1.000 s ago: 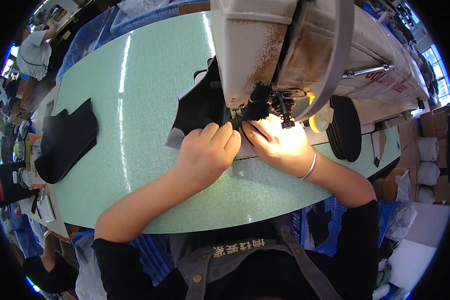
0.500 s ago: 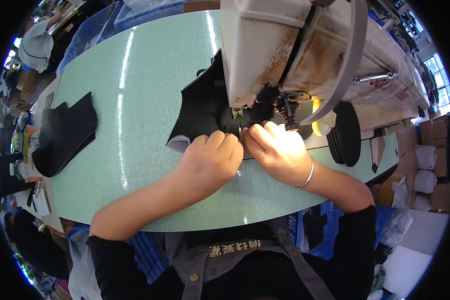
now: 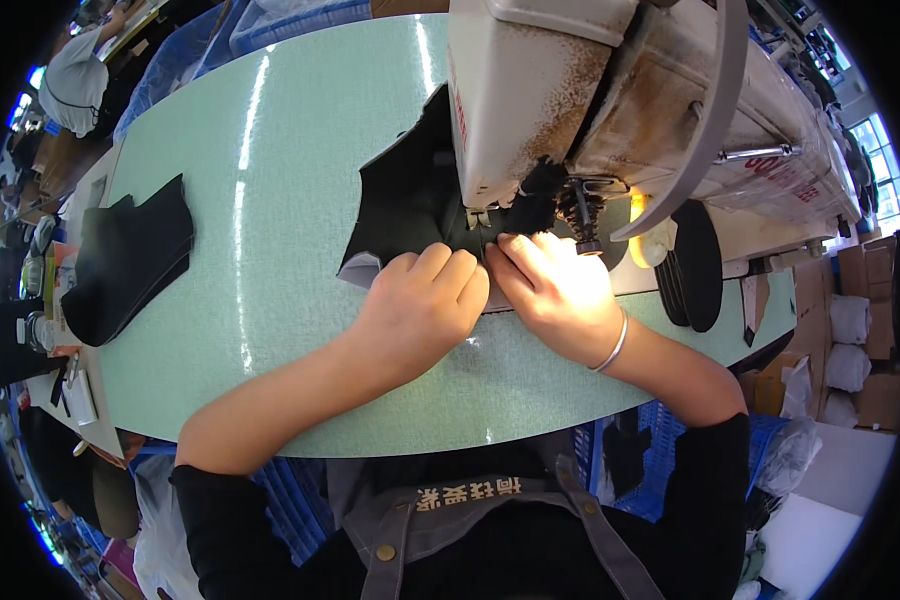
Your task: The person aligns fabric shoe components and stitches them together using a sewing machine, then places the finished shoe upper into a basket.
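A black leather-like piece (image 3: 395, 200) with a pale underside at its near left corner lies under the presser foot (image 3: 478, 217) of a white sewing machine (image 3: 535, 100). My left hand (image 3: 422, 308) is closed, its fingertips pinching the near edge of the piece just in front of the foot. Close beside it, my right hand (image 3: 562, 300), with a silver bangle on the wrist, grips the same piece under the bright lamp light. The fingertips of both hands are partly hidden, and the machine head covers the piece's right part.
Another black cut piece (image 3: 135, 255) rests on the pale green table (image 3: 300, 300) at the left. A stack of black oval pieces (image 3: 700, 265) lies right of the machine. Blue crates (image 3: 660, 450) stand below the table's near edge. A person (image 3: 75, 85) is at the far left.
The black piece has slid slightly away from me under the presser foot, and both hands have moved forward a little with it. The whole view has shifted slightly.
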### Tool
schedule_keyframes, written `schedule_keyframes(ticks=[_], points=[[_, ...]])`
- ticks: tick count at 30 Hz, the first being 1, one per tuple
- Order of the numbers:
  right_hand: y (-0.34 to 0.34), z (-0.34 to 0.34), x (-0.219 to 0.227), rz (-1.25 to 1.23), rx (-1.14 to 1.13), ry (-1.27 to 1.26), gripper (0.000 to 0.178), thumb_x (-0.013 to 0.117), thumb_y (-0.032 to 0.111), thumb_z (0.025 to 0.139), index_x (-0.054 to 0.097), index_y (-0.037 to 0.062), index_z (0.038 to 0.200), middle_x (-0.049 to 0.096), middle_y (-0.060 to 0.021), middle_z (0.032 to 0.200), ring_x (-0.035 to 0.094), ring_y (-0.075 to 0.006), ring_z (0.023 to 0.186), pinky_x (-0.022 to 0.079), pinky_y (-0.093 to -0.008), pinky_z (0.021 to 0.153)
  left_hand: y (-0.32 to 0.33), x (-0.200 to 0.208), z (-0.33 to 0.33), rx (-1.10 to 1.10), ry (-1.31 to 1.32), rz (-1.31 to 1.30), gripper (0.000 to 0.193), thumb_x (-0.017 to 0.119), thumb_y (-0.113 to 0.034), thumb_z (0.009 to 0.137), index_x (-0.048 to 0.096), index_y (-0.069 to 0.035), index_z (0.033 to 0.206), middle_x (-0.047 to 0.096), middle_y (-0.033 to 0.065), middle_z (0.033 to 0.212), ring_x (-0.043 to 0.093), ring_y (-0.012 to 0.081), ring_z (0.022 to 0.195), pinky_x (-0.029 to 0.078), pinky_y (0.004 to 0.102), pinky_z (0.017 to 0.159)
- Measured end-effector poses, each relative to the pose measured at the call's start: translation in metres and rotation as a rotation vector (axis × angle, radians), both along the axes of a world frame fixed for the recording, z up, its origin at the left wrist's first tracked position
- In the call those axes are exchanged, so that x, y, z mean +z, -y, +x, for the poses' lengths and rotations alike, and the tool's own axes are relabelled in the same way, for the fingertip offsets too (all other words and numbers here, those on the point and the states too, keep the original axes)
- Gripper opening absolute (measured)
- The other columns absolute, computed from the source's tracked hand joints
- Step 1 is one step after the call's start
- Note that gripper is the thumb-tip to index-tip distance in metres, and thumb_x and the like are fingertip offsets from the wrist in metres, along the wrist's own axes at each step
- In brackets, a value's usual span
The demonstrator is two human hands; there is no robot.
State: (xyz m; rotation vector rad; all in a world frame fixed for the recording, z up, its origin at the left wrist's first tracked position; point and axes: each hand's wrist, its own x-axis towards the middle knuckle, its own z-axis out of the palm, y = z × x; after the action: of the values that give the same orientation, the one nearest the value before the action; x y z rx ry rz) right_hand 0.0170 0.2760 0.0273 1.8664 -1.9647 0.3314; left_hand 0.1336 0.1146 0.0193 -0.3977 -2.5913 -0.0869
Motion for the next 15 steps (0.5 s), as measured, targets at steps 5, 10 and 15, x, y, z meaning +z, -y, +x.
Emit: schedule_keyframes(ticks=[5, 10, 15], points=[[0.004, 0.003, 0.007, 0.105, -0.076, -0.018, 0.029, 0.062, 0.009, 0.072, 0.065, -0.0001, 0.099, 0.059, -0.0083, 0.097, 0.057, -0.0188, 0.071, 0.046, -0.0308, 0.06, 0.003, -0.001, 0.0, 0.007, 0.055, -0.002, 0.022, 0.062, -0.008, 0.067, 0.061, -0.002, 0.088, 0.056, 0.0042, 0.083, 0.053, 0.0165, 0.071, 0.043, 0.0288, 0.059], [-0.014, -0.007, 0.016, 0.001, -0.151, 0.004, 0.032, 0.063, 0.009, 0.072, 0.067, 0.004, 0.104, 0.065, -0.0054, 0.1, 0.06, -0.0209, 0.078, 0.049, -0.0316, 0.065, -0.006, 0.041, 0.014, 0.156, 0.105, -0.15, 0.026, 0.06, -0.004, 0.069, 0.062, 0.0, 0.094, 0.061, 0.009, 0.097, 0.056, 0.025, 0.092, 0.04, 0.0462, 0.096], [-0.023, -0.014, 0.023, 0.089, -0.048, -0.038, 0.035, 0.062, 0.012, 0.072, 0.068, 0.0075, 0.106, 0.059, -0.0028, 0.089, 0.061, -0.0186, 0.082, 0.049, -0.0307, 0.063, 0.003, 0.042, 0.024, 0.071, 0.248, -0.08, 0.015, 0.059, -0.006, 0.067, 0.059, -0.001, 0.081, 0.056, 0.0107, 0.089, 0.056, 0.0265, 0.091, 0.044, 0.0452, 0.095]])
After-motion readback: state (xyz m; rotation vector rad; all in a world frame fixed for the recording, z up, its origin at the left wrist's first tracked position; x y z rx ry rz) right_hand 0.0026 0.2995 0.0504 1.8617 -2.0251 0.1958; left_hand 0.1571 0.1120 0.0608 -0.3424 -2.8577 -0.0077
